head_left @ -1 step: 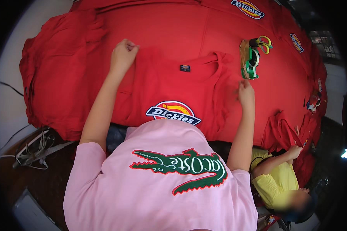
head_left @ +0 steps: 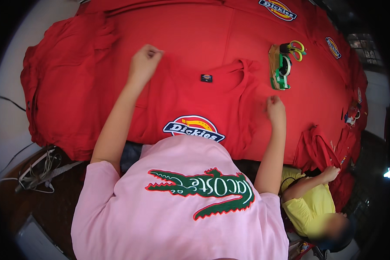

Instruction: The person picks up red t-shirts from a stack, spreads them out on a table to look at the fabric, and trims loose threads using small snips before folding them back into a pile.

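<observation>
A red T-shirt (head_left: 190, 97) lies in front of me, with a dark neck label and a large chest badge; its lower part is hidden by my body. My left hand (head_left: 145, 63) pinches the shirt's far left shoulder edge, thumb and fingers pressed together. On the right side, my right hand (head_left: 275, 109) is closed too, its fingertips at the shirt's blurred right sleeve edge. The neckline lies bunched toward the right. Just beyond my right hand are a green tape dispenser (head_left: 283, 76) and yellow-handled scissors (head_left: 297, 50).
Piled red garments (head_left: 67, 86) line the left side of the red-covered table (head_left: 195, 34). More badged red garments (head_left: 318, 26) lie along the far right. A co-worker in yellow (head_left: 310, 208) handles red cloth (head_left: 314, 147) at the near right. White cables (head_left: 41, 171) hang low left.
My left hand has shifted slightly to the right. My right hand has come a little nearer to me, and the shirt's badge and label have shifted slightly.
</observation>
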`<state>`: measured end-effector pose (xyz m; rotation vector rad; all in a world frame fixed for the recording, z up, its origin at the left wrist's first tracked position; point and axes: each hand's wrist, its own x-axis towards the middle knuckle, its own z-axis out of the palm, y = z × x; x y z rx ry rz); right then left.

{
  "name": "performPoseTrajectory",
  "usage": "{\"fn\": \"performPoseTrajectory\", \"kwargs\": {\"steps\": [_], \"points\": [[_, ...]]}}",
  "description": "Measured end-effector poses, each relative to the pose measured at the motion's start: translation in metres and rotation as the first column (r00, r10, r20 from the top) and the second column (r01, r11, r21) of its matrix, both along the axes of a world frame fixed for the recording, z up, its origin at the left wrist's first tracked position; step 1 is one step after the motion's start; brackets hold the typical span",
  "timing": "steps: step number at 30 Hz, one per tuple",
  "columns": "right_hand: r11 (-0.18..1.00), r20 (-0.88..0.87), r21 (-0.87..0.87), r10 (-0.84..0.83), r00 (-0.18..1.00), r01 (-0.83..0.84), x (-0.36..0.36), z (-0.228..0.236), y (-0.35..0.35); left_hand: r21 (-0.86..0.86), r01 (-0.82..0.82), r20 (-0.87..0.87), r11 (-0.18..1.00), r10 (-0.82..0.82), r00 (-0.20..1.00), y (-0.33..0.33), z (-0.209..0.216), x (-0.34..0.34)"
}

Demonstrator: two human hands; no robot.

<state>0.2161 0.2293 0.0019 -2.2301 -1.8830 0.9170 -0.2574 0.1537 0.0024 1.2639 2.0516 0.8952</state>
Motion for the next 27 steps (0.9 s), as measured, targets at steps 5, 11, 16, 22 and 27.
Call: {"fn": "performPoseTrajectory", "kwargs": {"steps": [5, 11, 16, 22, 27], "points": [[0.994, 0.072, 0.064, 0.086, 0.994, -0.091, 0.027, -0.001, -0.037, -0.047, 0.263, 0.955, 0.964, -0.034, 0.293, 0.038, -0.010, 0.153], [0.952, -0.063, 0.283, 0.143, 0.988, -0.119, -0.013, 0.047, -0.038, -0.210, 0.201, 0.959, 0.957, 0.161, 0.234, 0.069, -0.029, 0.251], [0.970, -0.383, 0.232, 0.022, 0.923, 0.073, -0.061, 0.077, -0.049, 0.076, 0.172, 0.911, 0.982, -0.138, 0.388, 0.045, -0.027, 0.251], [0.949, -0.490, 0.314, 0.130, 0.862, 0.035, -0.094, 0.076, -0.064, 0.213, 0.227, 0.787, 0.950, -0.305, 0.537, 0.016, -0.013, 0.236], [0.941, -0.515, 0.335, 0.145, 0.845, 0.043, -0.101, 0.080, -0.067, 0.259, 0.201, 0.725, 0.945, -0.328, 0.605, 0.008, 0.001, 0.231]]}}
